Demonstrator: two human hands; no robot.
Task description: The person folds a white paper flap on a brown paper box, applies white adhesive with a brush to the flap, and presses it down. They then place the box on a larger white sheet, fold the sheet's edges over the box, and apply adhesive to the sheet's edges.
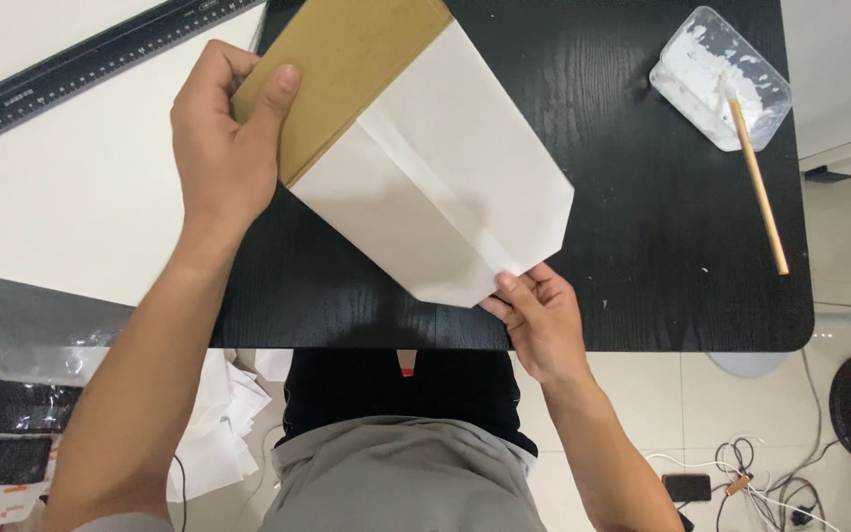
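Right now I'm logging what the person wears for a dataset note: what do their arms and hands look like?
Both arms are bare to the frame's edge: no sleeves in view. The left hand and right hand wear no gloves, rings, watch or bands that I can see. Fingernails are short and unpainted.

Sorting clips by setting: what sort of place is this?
Likely a home craft desk: a black table with a tub of white paste, a black ruler, and folded white paper held by both hands.

The left hand [224, 138] is raised with forearm extended, thumb and fingers closed in a grip; the right hand [539, 320] is held lower, fingertips pinched together
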